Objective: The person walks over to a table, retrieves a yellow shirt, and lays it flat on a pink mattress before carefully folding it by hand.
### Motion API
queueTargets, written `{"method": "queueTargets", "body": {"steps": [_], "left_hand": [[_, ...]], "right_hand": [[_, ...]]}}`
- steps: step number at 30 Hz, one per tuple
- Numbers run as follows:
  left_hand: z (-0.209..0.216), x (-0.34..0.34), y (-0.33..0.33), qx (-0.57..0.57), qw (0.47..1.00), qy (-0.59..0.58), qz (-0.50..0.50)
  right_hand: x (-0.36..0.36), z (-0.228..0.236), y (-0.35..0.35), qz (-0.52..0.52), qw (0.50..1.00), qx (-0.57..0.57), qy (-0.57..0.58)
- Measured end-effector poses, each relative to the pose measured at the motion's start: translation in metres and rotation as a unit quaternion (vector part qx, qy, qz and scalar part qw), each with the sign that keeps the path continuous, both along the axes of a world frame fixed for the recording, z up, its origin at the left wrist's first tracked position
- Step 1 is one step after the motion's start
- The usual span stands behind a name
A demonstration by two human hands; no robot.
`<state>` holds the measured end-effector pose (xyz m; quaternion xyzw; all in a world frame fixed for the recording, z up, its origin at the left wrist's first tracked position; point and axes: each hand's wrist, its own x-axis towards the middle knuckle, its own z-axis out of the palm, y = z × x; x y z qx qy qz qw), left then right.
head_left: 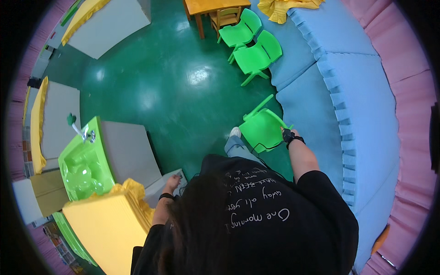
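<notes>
A light green plastic chair [265, 129] stands on the floor just ahead of me. My right hand [285, 133] is closed on the right edge of that chair, with part of the hand covered by a black device strapped at the wrist. Lower on the left, my left hand [173, 182] hangs with curled fingers in front of a pale panel [157, 188]. Nothing shows in its fingers. A dark cord [270, 147] runs from the right wrist across the chair's near side toward my body.
Blue padded seating [362, 105] lines the right side. Two more green chairs [258, 51] stand ahead by a wooden table [215, 5]. On the left are a green play sink [85, 167], a yellow-covered unit [103, 224] and several white cabinets [110, 27]. The green floor [151, 87] is shiny.
</notes>
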<state>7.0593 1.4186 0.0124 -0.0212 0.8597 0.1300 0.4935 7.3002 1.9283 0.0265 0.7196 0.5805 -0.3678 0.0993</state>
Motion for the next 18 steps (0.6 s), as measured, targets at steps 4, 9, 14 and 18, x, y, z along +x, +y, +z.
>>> {"method": "queueTargets", "body": {"steps": [4, 9, 14, 18], "left_hand": [[-0.046, -0.055, -0.008, 0.200, 0.962, 0.080, -0.165], [-0.043, -0.117, 0.110, 0.130, 0.984, 0.034, -0.115], [-0.034, -0.181, 0.207, 0.131, 0.971, 0.032, -0.199], [-0.034, -0.226, 0.260, 0.118, 0.966, 0.014, -0.230]], "right_hand": [[-0.047, -0.044, 0.042, 0.017, 0.998, -0.045, 0.027], [-0.087, -0.052, 0.084, -0.096, 0.981, -0.102, 0.138], [-0.125, -0.062, 0.127, 0.004, 0.998, -0.068, -0.004], [-0.150, -0.100, 0.159, -0.007, 0.991, -0.134, 0.009]]}}
